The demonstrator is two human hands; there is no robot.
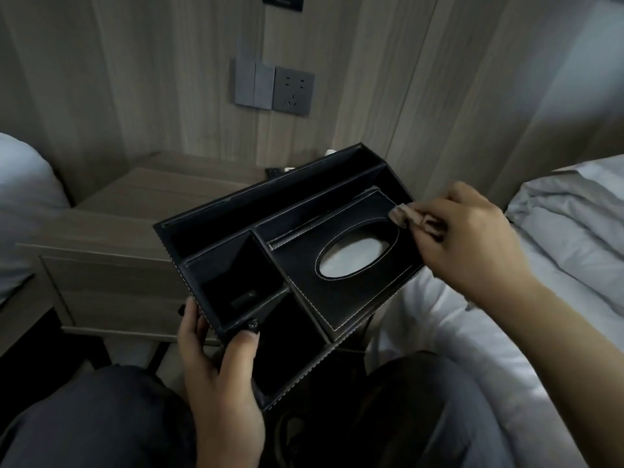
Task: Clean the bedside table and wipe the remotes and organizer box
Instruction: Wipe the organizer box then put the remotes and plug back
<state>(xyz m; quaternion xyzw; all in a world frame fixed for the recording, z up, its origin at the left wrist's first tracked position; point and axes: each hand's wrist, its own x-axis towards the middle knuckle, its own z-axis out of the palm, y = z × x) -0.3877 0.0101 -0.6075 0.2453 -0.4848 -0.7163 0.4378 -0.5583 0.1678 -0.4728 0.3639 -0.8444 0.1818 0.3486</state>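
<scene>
A black leather organizer box point(358, 295) with white stitching and several compartments is held tilted above my lap. My left hand point(219, 369) grips its near left corner, thumb hooked over the rim. White tissue shows through the oval opening point(354, 255) in its lid. My right hand point(469, 238) pinches a small brownish cloth point(401, 214) and presses it on the lid's far right edge. Behind the box, a dark remote point(273, 171) lies on the wooden bedside table point(135, 211), mostly hidden by the box.
A bed with white sheets point(557, 251) lies on the right and another white pillow point(23, 194) on the left. Grey switches and a socket point(275, 89) sit on the wood-panelled wall. My knees in dark trousers point(101, 420) fill the bottom.
</scene>
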